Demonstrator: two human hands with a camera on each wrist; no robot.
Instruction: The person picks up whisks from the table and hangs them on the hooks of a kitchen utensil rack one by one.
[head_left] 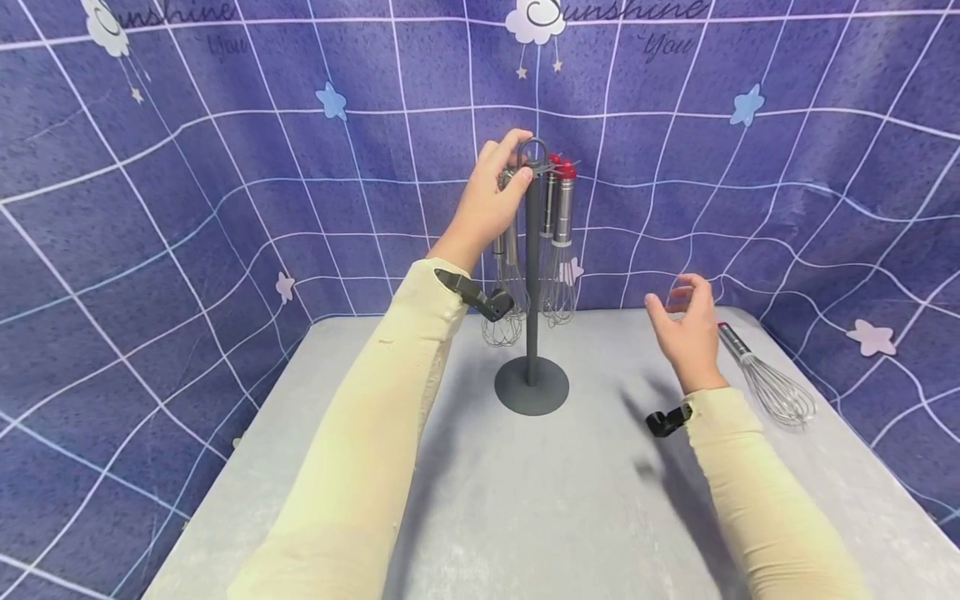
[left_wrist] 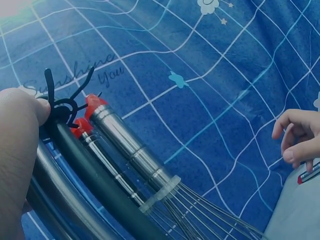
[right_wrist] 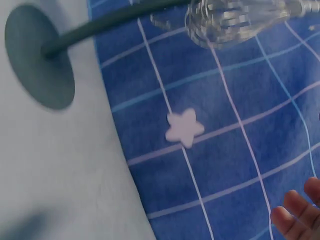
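Observation:
A dark grey utensil stand point(head_left: 532, 275) rises from a round base, with several whisks hanging from hooks at its top. My left hand point(head_left: 487, 196) holds the top of the stand, thumb and fingers bent about the ring and hooks. Behind that hand hang metal-handled whisks point(head_left: 512, 242), partly hidden. On the stand's right side are two red-tipped whisks point(head_left: 564, 208), also close up in the left wrist view point(left_wrist: 130, 145). To the right, my right hand point(head_left: 688, 329) is raised with loosely bent fingers, nothing in it. Its fingertips point(right_wrist: 285, 220) show in the right wrist view.
Another whisk point(head_left: 768, 379) with a red-tipped handle lies on the grey table point(head_left: 585, 517), to the right of my right hand. A blue patterned cloth point(head_left: 652, 150) with stars and grid lines stands behind the table and along its sides.

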